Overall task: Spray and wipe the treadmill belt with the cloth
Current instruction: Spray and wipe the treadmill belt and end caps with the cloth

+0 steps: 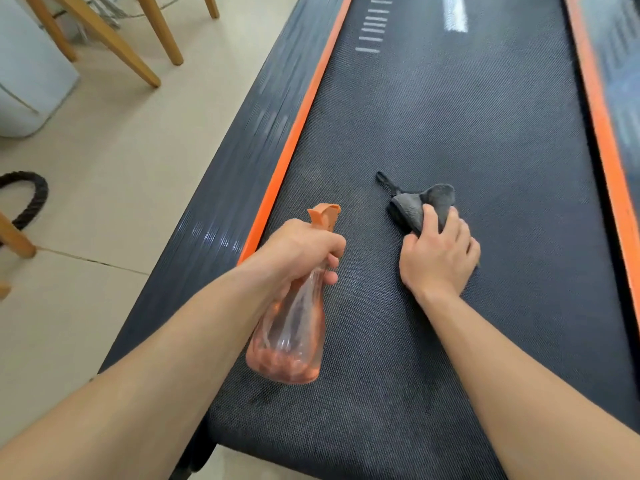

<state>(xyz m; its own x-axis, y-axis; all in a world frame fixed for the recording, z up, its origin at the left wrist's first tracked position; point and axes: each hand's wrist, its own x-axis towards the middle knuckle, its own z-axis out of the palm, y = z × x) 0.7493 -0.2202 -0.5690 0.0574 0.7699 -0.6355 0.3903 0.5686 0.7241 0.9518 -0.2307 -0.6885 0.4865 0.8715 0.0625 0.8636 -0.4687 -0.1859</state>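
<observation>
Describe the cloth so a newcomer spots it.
On the dark treadmill belt between orange strips, look under the right hand. The crumpled dark grey cloth lies there; unlike the orange spray bottle in the left hand, it has a thin loop.

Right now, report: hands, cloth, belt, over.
Status: left grip holds spray bottle over treadmill belt; right grip holds grey cloth down on it; belt ahead unobstructed.

Bare left forearm [173,341] and bare right forearm [502,351], uncovered to frame edge; ungloved left hand [304,251] and right hand [438,254].
</observation>
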